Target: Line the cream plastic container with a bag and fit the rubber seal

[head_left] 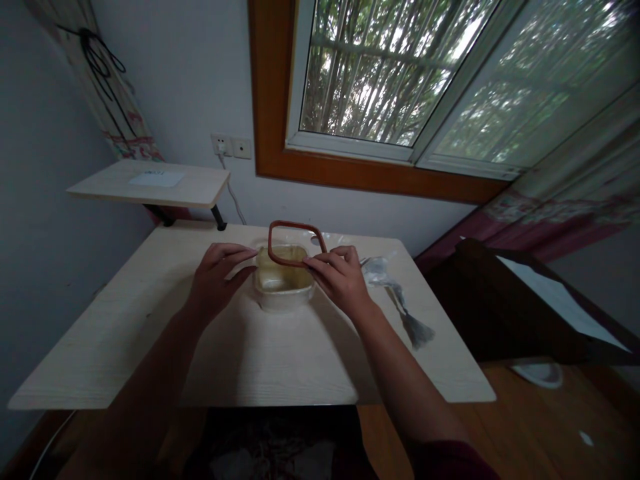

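Note:
A reddish-brown, rounded-square ring [295, 225], open in the middle, is tilted up over a pale tub [285, 300]. My right hand [345, 277] pinches its lower right corner between thumb and fingers. The tub stands on the table with its top uncovered, and its inside looks yellowish. Beside the tub's left rim is my left hand [217, 277], thumb and fingers apart with a gap between them. Its fingertips come close to the rim; whether they touch it I cannot tell.
Right of the tub lies a crumpled clear plastic bag [376, 272] with a grey, frayed bundle [417, 331]. A raised shelf [195, 190] holding a paper slip [157, 179] stands at the table's back left. Wall and window are behind; a dark piece of furniture [480, 293] is at right.

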Demonstrator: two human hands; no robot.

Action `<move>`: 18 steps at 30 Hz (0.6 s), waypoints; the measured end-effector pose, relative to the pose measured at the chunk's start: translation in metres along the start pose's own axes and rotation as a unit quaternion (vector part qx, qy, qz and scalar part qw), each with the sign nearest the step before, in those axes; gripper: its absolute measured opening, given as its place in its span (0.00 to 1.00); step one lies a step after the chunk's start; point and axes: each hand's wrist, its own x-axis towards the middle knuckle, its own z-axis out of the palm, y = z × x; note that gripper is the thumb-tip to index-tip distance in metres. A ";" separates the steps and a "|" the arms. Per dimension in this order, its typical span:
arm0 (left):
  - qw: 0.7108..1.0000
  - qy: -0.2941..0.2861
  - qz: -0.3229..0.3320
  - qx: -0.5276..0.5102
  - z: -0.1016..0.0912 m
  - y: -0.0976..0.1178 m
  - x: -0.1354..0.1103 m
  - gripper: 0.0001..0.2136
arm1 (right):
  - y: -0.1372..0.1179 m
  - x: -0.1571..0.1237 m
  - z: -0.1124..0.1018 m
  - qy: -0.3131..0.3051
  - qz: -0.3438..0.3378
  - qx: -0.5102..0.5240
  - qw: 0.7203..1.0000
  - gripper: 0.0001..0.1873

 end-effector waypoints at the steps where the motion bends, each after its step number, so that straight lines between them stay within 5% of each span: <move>1: 1.000 -0.006 0.010 0.007 0.001 0.002 0.001 0.14 | -0.001 0.000 0.002 -0.006 0.001 0.006 1.000 0.19; 11: 0.991 -0.088 0.086 0.049 0.010 0.019 0.021 0.12 | -0.022 0.006 0.008 -0.054 -0.008 0.028 0.998 0.13; 18: 0.991 -0.094 0.053 0.076 0.002 0.000 0.018 0.09 | -0.017 0.007 -0.001 -0.057 -0.019 0.013 0.998 0.16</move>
